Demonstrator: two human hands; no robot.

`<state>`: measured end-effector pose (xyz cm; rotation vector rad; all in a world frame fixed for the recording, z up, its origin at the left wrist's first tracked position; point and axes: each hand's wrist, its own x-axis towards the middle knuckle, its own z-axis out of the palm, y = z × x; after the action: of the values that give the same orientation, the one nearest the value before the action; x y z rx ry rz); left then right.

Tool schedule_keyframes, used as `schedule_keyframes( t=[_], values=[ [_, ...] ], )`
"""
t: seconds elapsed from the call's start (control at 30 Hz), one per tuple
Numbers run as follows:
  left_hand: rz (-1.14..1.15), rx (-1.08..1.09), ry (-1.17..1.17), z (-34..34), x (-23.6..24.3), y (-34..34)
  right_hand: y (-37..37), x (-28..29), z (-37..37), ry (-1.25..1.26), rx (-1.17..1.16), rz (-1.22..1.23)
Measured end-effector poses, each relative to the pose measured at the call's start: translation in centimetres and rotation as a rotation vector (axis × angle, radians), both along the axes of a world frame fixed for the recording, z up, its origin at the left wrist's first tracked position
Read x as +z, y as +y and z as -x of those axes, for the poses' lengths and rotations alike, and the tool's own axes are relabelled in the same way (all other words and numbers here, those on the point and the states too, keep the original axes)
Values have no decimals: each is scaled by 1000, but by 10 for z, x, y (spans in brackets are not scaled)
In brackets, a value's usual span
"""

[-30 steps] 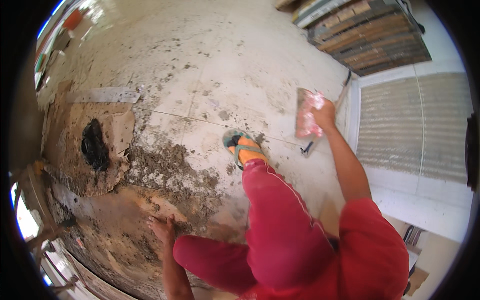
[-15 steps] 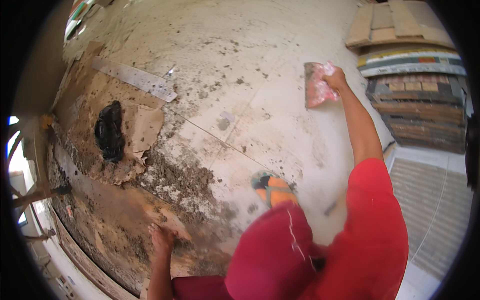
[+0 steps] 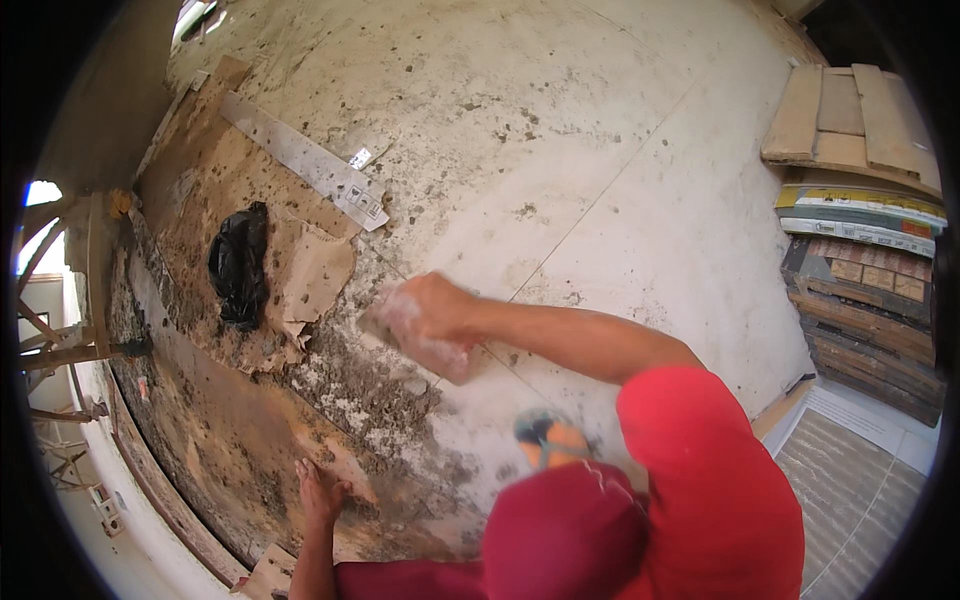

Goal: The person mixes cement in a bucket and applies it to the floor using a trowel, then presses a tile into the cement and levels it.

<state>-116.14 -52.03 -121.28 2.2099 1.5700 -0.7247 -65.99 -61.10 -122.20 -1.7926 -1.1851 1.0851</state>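
My right hand (image 3: 432,305) is closed around a flat reddish piece (image 3: 440,355), smudged white and blurred by motion. It holds this low over the pale tiled floor (image 3: 640,250), at the edge of a patch of crumbly grey debris (image 3: 375,385). Lower left, my left hand (image 3: 320,490) lies with its fingers apart on a dirty brown sheet (image 3: 240,415), holding nothing. A sandalled foot (image 3: 555,440) shows beyond my maroon-clad knee (image 3: 565,530).
At left, a crumpled black plastic bag (image 3: 238,265) lies on torn cardboard (image 3: 315,275), below a long pale cardboard strip (image 3: 300,160). Stacked tile boxes (image 3: 865,290) and wooden boards (image 3: 840,120) stand at right, near grey ribbed tiles (image 3: 860,500). Wooden legs (image 3: 75,350) rise at far left.
My right hand has swept the reddish piece from the far right across the floor, left and nearer, to the debris. My left hand stays on the brown sheet. The view has shifted slightly.
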Motion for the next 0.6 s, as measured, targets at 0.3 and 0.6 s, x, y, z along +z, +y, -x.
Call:
schedule_keyframes(
  t=[0.3, 0.6],
  values=[
    [5, 75, 91, -4, 13, -1, -407, -25, -368, -110, -1393, 7],
    [82, 15, 27, 9, -8, 13, -273, -34, -503, -399, -936, 97]
  ],
)
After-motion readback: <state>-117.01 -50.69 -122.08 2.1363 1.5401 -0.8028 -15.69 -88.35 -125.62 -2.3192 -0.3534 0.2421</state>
